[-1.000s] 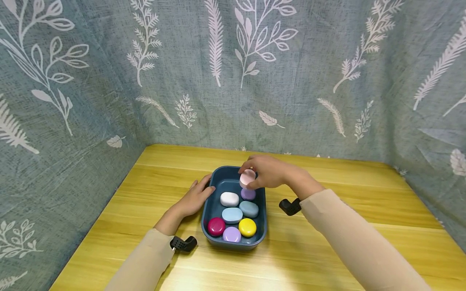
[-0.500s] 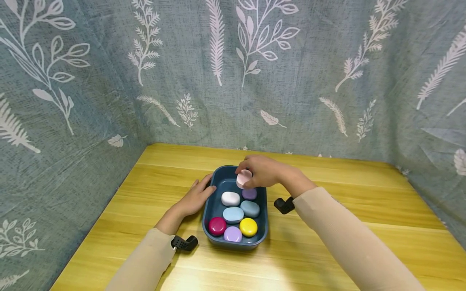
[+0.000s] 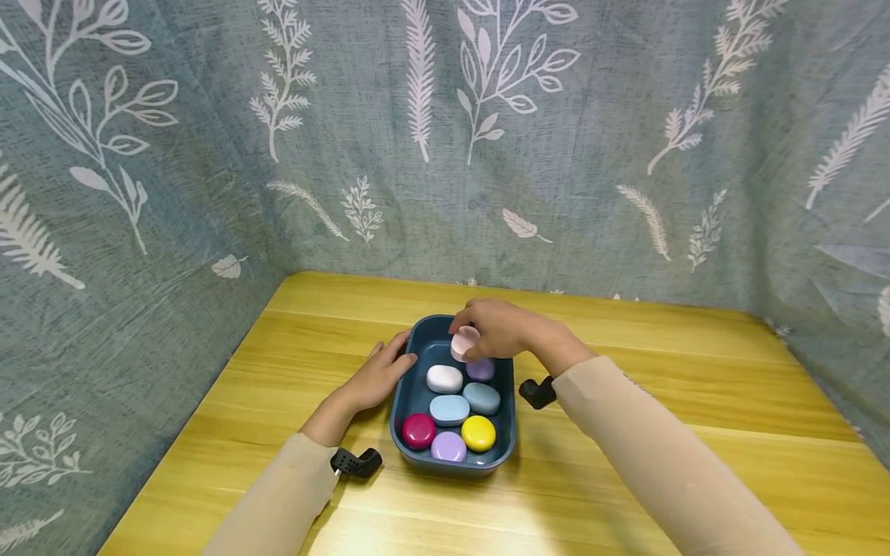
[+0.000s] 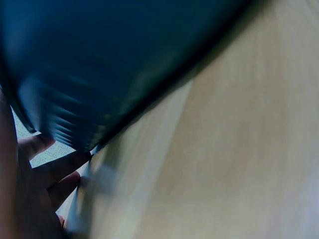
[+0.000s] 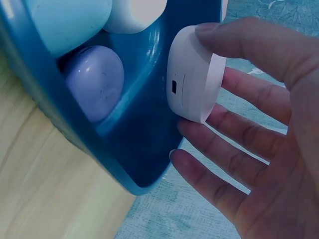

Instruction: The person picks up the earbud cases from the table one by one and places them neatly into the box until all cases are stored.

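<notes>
Your right hand pinches a pale pink rounded plastic earbud case between thumb and fingertips, held on edge above the far end of the dark blue rectangular plastic tray. In the right wrist view the pink case sits clamped by the thumb on top and fingers below, clear of the tray wall, not touching anything inside. Your left hand lies flat with straight fingers against the tray's left outer wall, holding nothing; the left wrist view is blurred, showing only the tray side and fingertips beside it. The tray sits mid-way on the yellow wooden table. Inside it: white oval case, purple case just under the pink one, light blue case, grey-blue case, magenta round case, lilac case, yellow case, all packed close together.
</notes>
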The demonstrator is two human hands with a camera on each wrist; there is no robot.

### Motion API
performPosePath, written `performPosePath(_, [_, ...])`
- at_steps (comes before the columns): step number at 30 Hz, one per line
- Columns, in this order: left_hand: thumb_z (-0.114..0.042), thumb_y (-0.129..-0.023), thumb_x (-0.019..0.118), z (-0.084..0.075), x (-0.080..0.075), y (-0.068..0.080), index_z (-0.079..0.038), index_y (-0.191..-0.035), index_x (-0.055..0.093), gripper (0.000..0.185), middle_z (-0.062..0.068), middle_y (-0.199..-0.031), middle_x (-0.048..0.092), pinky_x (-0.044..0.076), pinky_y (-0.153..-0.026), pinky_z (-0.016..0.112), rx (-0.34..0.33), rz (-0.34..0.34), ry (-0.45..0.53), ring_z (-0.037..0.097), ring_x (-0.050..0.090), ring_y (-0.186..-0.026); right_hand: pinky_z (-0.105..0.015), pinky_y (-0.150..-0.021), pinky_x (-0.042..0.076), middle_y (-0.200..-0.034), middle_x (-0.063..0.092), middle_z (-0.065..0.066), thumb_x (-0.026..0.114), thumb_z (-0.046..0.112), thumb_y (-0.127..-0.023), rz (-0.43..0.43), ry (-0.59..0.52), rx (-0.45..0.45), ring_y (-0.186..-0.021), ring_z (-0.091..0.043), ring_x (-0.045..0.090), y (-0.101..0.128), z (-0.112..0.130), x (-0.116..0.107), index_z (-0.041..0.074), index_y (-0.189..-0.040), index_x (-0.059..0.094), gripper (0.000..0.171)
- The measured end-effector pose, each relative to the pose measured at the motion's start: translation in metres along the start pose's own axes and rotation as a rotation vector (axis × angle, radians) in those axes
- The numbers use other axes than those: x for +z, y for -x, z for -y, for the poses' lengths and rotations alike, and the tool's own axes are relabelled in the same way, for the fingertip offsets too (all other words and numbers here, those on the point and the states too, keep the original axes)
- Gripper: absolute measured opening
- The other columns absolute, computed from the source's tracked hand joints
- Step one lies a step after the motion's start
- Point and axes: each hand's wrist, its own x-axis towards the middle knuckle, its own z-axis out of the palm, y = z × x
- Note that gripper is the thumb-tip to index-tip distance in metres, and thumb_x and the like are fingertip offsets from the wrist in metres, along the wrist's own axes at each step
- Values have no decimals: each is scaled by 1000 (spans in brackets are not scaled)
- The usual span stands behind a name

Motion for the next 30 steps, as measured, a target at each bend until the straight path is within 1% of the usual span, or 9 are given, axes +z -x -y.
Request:
performPosePath(2, [-36, -110, 41, -1, 0, 0, -15, -164, 30, 59, 13, -166, 39, -3, -131, 57, 7, 2, 1, 38, 24, -159, -47, -111, 49, -137, 60, -10, 76, 28, -95, 0, 5, 5, -122, -28, 59, -1, 0, 1, 15, -139, 66, 47])
performPosePath(5, [-36, -109, 41, -2, -1, 0, -14, -164, 31, 59, 13, -166, 40, -3, -132, 57, 12, 3, -3, 37, 27, -158, -47, -111, 49, -137, 60, -10, 76, 28, -95, -2, 22, 6, -123, -28, 59, -4, -1, 3, 15, -138, 67, 46])
performPosePath(11, [-37, -109, 41, -3, -1, -1, -14, -164, 31, 60, 13, -165, 40, -3, -132, 56, 14, 9, 1, 36, 28, -158, -47, -111, 49, -140, 59, -10, 77, 29, -94, 0, 37, 43, -125, -28, 59, -9, -2, 8, 17, -138, 67, 46])
performPosePath(13, [-37, -109, 41, -3, -1, -2, -14, -163, 31, 60, 13, -165, 41, -4, -132, 55, 18, 10, -1, 35, 31, -157, -47, -111, 49, -141, 59, -10, 77, 30, -94, 0, 47, 57, -125, -28, 59, -11, -2, 9, 18, -138, 67, 46])
performPosePath(18, [-36, -109, 40, -2, -1, -2, -13, -163, 32, 59, 13, -164, 42, -5, -132, 54, 33, 10, -2, 33, 35, -155, -47, -113, 48, -138, 61, -8, 76, 31, -95, 3, 83, 56, -127, -28, 59, -15, -1, 13, 21, -136, 68, 44])
performPosePath(23, [-35, -109, 40, -1, -1, -2, -13, -163, 32, 59, 13, -164, 42, -5, -132, 54, 40, 12, 0, 32, 36, -155, -48, -114, 48, -138, 63, -7, 76, 31, -95, 12, 97, 43, -129, -28, 59, -18, -1, 15, 22, -136, 69, 42])
performPosePath(30, [-36, -109, 40, 0, -2, -1, -15, -163, 31, 59, 12, -165, 41, -6, -131, 55, 30, 12, 6, 34, 33, -156, -47, -113, 49, -137, 62, -7, 76, 30, -96, 21, 106, 59, -128, -28, 59, -22, 0, 18, 23, -136, 68, 42])
